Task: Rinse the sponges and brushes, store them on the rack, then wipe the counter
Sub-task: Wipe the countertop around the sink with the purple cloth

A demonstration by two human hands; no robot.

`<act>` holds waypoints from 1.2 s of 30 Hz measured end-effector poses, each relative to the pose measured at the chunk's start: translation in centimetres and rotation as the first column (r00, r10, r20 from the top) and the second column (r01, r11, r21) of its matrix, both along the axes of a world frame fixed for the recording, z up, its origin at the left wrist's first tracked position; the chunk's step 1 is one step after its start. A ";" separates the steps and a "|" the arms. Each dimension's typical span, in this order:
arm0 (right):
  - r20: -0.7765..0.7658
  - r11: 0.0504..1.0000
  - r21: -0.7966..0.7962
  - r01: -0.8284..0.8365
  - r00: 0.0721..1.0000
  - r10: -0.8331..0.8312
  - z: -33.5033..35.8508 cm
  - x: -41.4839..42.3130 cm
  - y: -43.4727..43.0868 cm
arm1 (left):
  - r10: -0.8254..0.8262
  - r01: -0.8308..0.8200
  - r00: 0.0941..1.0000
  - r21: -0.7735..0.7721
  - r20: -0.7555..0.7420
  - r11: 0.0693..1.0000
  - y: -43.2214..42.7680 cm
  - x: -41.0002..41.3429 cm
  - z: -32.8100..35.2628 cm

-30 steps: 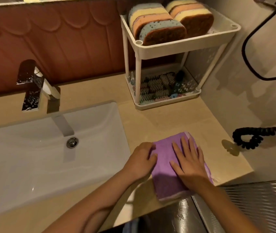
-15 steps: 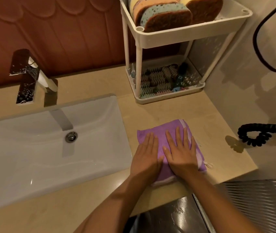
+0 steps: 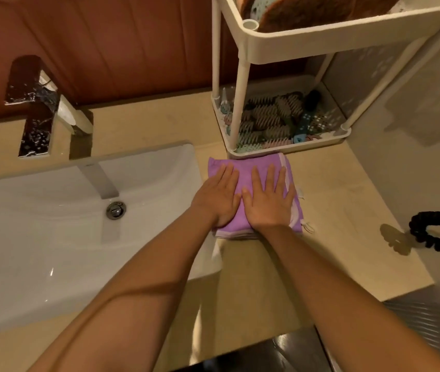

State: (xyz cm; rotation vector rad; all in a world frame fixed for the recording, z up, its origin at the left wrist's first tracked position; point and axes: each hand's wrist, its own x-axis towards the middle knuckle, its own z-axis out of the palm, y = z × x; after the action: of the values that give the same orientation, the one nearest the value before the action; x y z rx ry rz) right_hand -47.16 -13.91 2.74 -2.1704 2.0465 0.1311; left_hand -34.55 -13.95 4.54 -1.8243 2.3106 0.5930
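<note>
A folded purple cloth (image 3: pixel 245 167) lies flat on the beige counter (image 3: pixel 347 200), its far edge touching the foot of the white two-tier rack (image 3: pixel 294 36). My left hand (image 3: pixel 218 196) and my right hand (image 3: pixel 268 200) press side by side on the cloth, palms down, fingers spread and pointing toward the rack. Several sponges (image 3: pixel 307 9) stand on the rack's upper shelf, cut off by the top of the frame. Several brushes (image 3: pixel 272 118) lie on its lower tray.
A white sink basin (image 3: pixel 39 224) with a metal drain (image 3: pixel 116 209) fills the left side; a chrome faucet (image 3: pixel 39 103) stands behind it. A black coiled cord (image 3: pixel 439 233) hangs at the right by the wall. The counter's front edge runs just below my forearms.
Both hands have slid the purple cloth away from the counter's front edge up to the rack's foot. My left hand went from the cloth's edge to flat on top of it.
</note>
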 end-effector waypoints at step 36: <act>0.000 0.737 0.178 -0.652 0.749 0.663 3.3 4.7 19.2 | 0.118 -0.134 0.988 -0.171 -0.100 0.976 26.3 10.8 -1.2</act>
State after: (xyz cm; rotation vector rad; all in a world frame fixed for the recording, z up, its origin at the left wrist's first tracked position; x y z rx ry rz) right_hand -42.49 5.30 6.06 -2.6915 1.1248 0.4388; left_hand -23.78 12.35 3.33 -2.0777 2.3874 0.5101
